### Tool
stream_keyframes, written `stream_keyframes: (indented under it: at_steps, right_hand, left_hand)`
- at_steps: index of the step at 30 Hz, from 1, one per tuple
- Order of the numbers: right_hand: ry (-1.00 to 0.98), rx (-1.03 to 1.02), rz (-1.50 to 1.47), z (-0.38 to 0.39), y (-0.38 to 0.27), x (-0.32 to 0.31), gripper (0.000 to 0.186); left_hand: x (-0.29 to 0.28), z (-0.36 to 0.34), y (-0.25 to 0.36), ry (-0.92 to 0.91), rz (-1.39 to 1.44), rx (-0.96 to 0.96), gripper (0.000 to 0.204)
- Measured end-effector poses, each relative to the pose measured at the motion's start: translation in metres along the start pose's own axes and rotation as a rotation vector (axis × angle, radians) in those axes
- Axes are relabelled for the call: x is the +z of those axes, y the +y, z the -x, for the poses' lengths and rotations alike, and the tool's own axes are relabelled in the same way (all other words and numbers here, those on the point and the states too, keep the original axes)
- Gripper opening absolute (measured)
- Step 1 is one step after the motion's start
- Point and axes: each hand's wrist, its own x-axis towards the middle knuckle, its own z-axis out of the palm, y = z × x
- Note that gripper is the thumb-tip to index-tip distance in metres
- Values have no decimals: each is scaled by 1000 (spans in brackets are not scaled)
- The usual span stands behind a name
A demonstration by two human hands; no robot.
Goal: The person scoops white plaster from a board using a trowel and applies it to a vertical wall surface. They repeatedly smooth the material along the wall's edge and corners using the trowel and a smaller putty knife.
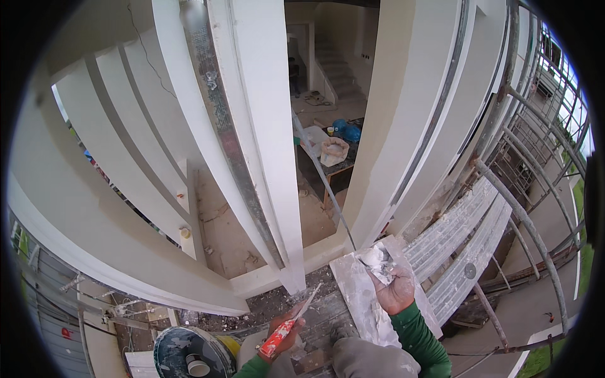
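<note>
My left hand (290,332) is closed around a red-and-white tube-like thing (275,341) with a long, pale, narrow tip pointing up and away from me. My right hand (396,291) grips a flat metal blade, probably a putty knife (372,272); its handle is hidden in my fingers. White paste (377,256) is heaped around the blade, on a pale, paste-smeared board (353,277) below my right hand. A dark bucket (165,340), its rim smeared white, stands left of my left hand. Inside it is a white cup-like thing (197,365).
White upright columns (265,126) rise ahead. Grey metal scaffold planks (472,252) and pipes (529,220) lie to the right. Through the opening, an open sack (334,151) and a blue plastic container (346,130) rest on a table. A thin rod (321,170) leans across the opening.
</note>
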Motion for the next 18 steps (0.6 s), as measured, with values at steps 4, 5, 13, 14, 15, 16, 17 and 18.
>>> stream_keyframes:
  at_steps: [4,5,13,14,15,16,17,18]
  right_hand:
    - [-246,-187,166,-55,-15,131,58]
    - [-326,-313,313,-70,-18,164,57]
    - [-1483,-2486,2286,-119,-15,504,51]
    - [-1484,-2523,2341,-124,-14,529,49]
    - [-1485,-2558,2395,-130,-13,551,47]
    - [-1468,-2595,2431,-136,-11,564,46]
    - [-1444,-2620,2447,-142,-9,574,46]
    - [-1419,-2637,2434,-156,-3,577,46]
  left_hand:
    - [-31,65,-40,291,-29,-443,32]
    - [-30,70,-43,290,-127,-359,32]
    - [-32,85,-45,574,452,-550,31]
    - [-31,82,-44,569,398,-536,30]
    - [-30,81,-42,577,448,-519,29]
    - [-34,80,-40,594,481,-501,28]
    - [-38,79,-38,609,517,-484,27]
    - [-45,82,-39,652,602,-476,26]
